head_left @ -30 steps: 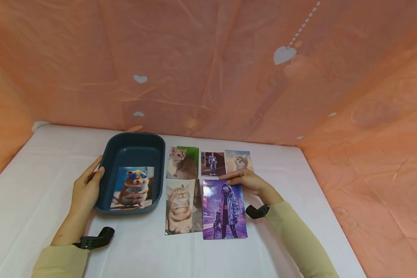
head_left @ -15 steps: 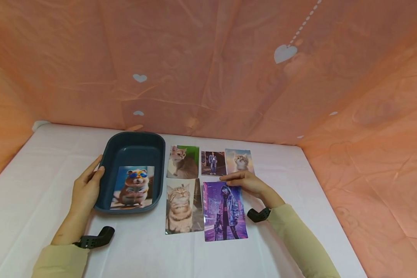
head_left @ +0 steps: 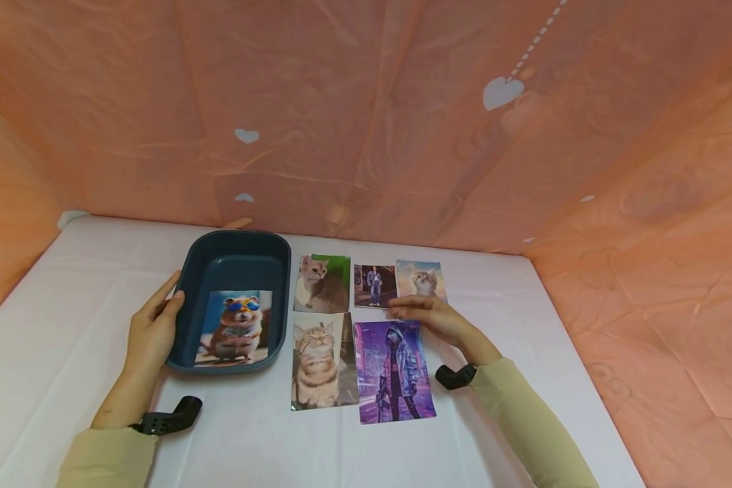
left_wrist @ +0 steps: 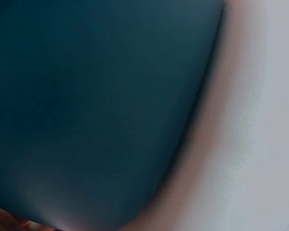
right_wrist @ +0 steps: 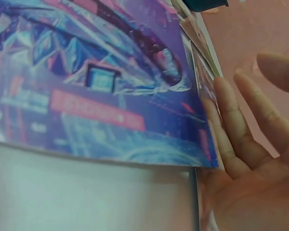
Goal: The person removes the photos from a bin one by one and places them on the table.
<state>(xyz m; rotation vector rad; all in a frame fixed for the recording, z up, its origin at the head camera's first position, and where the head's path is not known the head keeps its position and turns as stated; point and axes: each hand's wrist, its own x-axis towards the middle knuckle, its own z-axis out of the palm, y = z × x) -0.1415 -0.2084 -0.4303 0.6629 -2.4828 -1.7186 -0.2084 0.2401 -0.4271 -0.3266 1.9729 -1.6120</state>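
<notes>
head view shows a white table (head_left: 61, 352) under an orange cloth backdrop (head_left: 366, 122) with white hearts. the left hand (head_left: 149, 335) rests with straight fingers against the left wall of one dark blue tray (head_left: 234, 254); one hamster photo (head_left: 234, 327) lies inside the tray. five photos lie on the table right of the tray: a cat on green (head_left: 321, 283), a small dark figure photo (head_left: 374, 286), a kitten photo (head_left: 421, 278), a sleepy cat (head_left: 319, 362) and the purple photo (head_left: 395, 371). the right hand (head_left: 434, 317), fingers straight and close together, touches the top edge of the purple photo and covers the lower part of the kitten photo.
</notes>
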